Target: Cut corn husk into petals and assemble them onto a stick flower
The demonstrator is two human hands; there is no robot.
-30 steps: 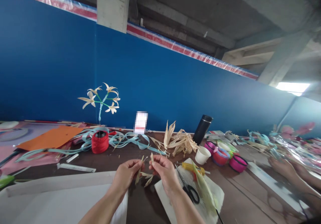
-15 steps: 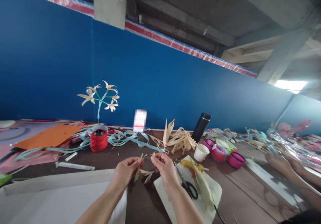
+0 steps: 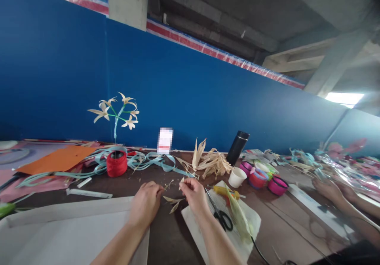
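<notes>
My left hand (image 3: 145,204) is closed in a loose fist just above the dark wooden table (image 3: 166,237), pinching the near end of some pale dried husk petals (image 3: 173,202). My right hand (image 3: 194,193) is closed too, its fingertips pinching a small husk piece (image 3: 181,182) at the far end of the same cluster. The petals fan out between the two hands, close to the tabletop.
Black scissors (image 3: 221,217) and a green husk strip (image 3: 236,217) lie on a white sheet right of my hands. A red thread spool (image 3: 116,164), blue ribbon, husk pile (image 3: 212,163), black bottle (image 3: 236,148), white cup (image 3: 237,177) and pink tape rolls stand behind. Another person's hands (image 3: 332,189) rest at right.
Both hands have sunk toward the table with the husk petals. My left hand has rolled over, knuckles up, hiding its part of the petals.
</notes>
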